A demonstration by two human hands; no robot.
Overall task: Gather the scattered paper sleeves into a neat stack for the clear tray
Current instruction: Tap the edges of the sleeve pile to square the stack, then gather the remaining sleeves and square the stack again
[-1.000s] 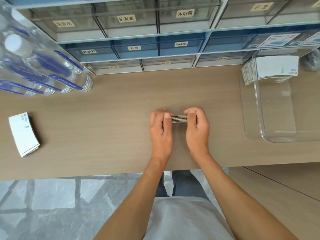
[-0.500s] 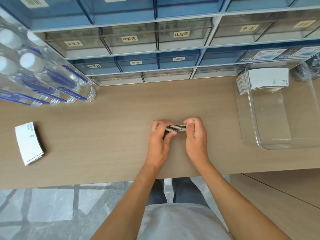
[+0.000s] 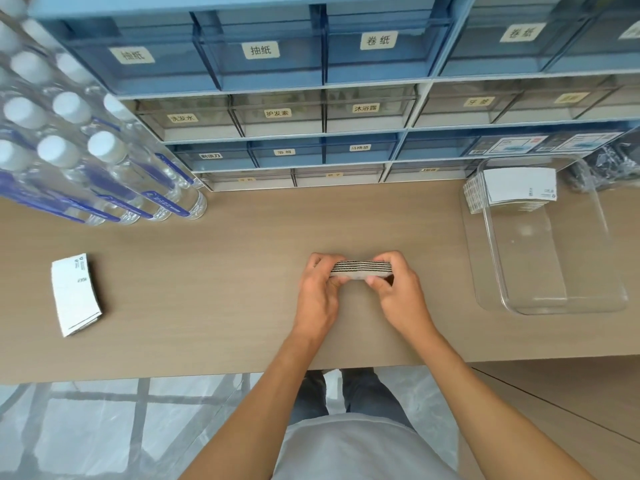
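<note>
A small stack of flattened paper sleeves (image 3: 360, 269) stands on its edge at the middle of the wooden table, its corrugated edges facing up. My left hand (image 3: 320, 289) grips its left end and my right hand (image 3: 398, 289) grips its right end. A second pile of white sleeves (image 3: 74, 294) lies flat at the table's left. The clear tray (image 3: 547, 299) sits at the right, with a stack of sleeves (image 3: 516, 190) leaning inside its far end.
A pack of water bottles (image 3: 86, 161) lies at the back left. Labelled blue and clear drawer units (image 3: 311, 126) line the back of the table. A dark plastic bag (image 3: 609, 168) lies behind the tray. The table's front edge is close to my body.
My hands have shifted their hold on the stack: fingers moved from on top of it to its ends and underside. The camera has tilted up, showing more drawers.
</note>
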